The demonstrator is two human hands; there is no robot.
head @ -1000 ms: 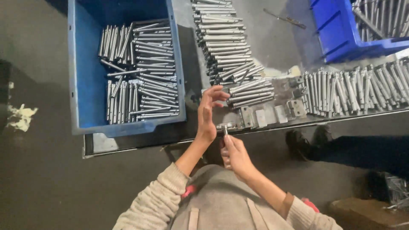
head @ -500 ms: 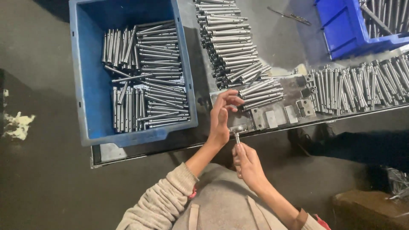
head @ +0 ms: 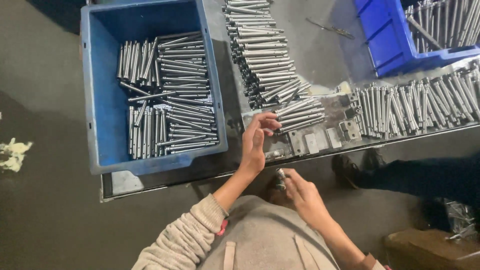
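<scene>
The right hand [head: 306, 194] is curled around a short, shiny metal rod [head: 280, 176], pinching it between thumb and fingertips so that its rounded end pokes out toward the table edge. The left hand [head: 256, 141] is raised with fingers spread and loosely bent, gripping nothing; its fingertips hover just beside a small fan of smooth silver steel rods [head: 300, 114] lying on the grey metal table [head: 320, 55]. Both wrists emerge from ribbed beige knit sleeves [head: 187, 237].

Taking that small fan of rods as the landmark: just behind it, a long heap of dark-tipped cylindrical metal pins [head: 260, 50] runs away up the table in a dense stacked column. Just to its right sit a few flat, squarish grey metal blocks [head: 345, 131], and beyond those a wide row of upright-laid bright steel rods [head: 415, 105] stretches along the table's front edge. Farther right and behind, a deep blue plastic bin [head: 390, 47] holds more rods. To the landmark's left, well apart from the held rod, stands a large rectangular blue plastic crate [head: 100, 100] with smooth walls, its floor partly covered by layers of long silver metal rods [head: 170, 95], most lying parallel, a few crossed. Below the table, the dull grey concrete floor [head: 45, 210] shows a pale, crumpled scrap [head: 15, 152] at far left.
</scene>
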